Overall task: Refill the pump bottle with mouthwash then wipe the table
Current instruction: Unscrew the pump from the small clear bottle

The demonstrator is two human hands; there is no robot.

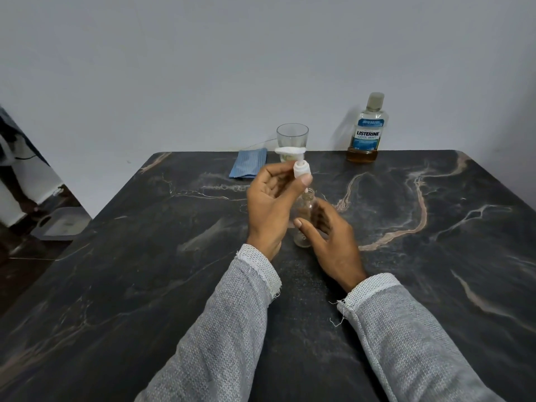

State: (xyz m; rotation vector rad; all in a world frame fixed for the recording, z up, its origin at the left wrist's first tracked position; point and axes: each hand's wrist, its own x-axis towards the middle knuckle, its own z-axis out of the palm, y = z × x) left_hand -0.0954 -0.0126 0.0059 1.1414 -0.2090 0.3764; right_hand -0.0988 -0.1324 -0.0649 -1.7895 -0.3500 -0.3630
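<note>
A dark marble-look table (145, 285) with pale and rust veins fills the lower frame, running back to a plain grey-white wall (203, 53) across the top; at the left edge there's a strip of dark floor with a grey bin (62, 224). Centre frame, the small clear pump bottle (304, 224) stands upright on the table, long axis vertical, open neck pointing up. Above it, the left hand (269, 204) pinches the white pump head (302, 169) between thumb and fingers, lifted clear of the neck, its dip tube hanging down toward the opening and the flat white top tipped toward the wall. The right hand (330, 236) sits just right of the bottle, fingers loosely spread around the glass, thumb at the lower body; whether it actually touches the glass, I can't tell. Both arms wear grey knit sleeves (232, 329). At the back edge, centre, one clear drinking glass (292, 140) stands upright, partly behind the pump head. Left of it lies one folded blue cloth (249, 166), flat. Upper right of the table, one Listerine mouthwash bottle (367, 132) stands upright, cap on, amber liquid low in the base. The count: one pump bottle, one pump head, one glass, one cloth, one mouthwash bottle, two hands.
</note>
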